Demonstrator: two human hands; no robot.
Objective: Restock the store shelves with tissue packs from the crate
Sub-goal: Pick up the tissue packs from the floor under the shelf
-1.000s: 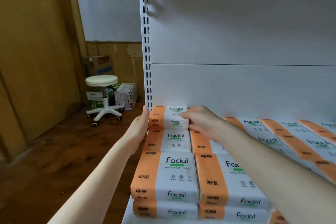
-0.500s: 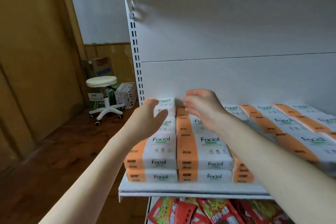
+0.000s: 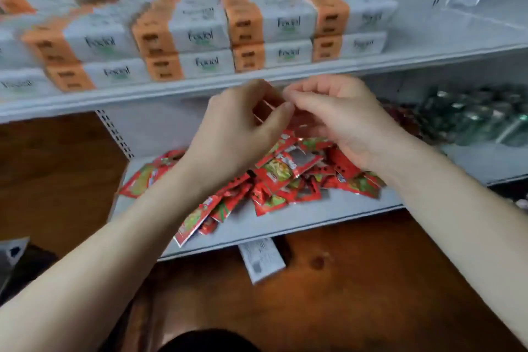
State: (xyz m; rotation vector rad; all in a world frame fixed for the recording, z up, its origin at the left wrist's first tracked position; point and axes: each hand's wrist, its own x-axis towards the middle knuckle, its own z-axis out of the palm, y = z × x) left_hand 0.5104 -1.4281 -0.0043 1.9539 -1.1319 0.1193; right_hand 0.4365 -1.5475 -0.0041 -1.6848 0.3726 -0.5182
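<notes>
We note orange-and-white plastic-wrapped tissue packs (image 3: 285, 23) stacked labels-out for shoppers, our left hand (image 3: 240, 128) and right hand (image 3: 343, 120) close together, loosely curled, seemingly empty.

Bare forearms (image 3: 128, 226) converge forward. The left hand (image 3: 240, 126) and right hand (image 3: 340, 120) nearly touch, fingers curled; any pinch is obscured by blur.

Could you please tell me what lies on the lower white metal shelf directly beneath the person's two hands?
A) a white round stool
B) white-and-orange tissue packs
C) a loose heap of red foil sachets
C: the loose heap of red foil sachets lies on the lower white metal shelf under the left hand and right hand; the white-and-orange tissue packs sit one shelf higher.
</notes>
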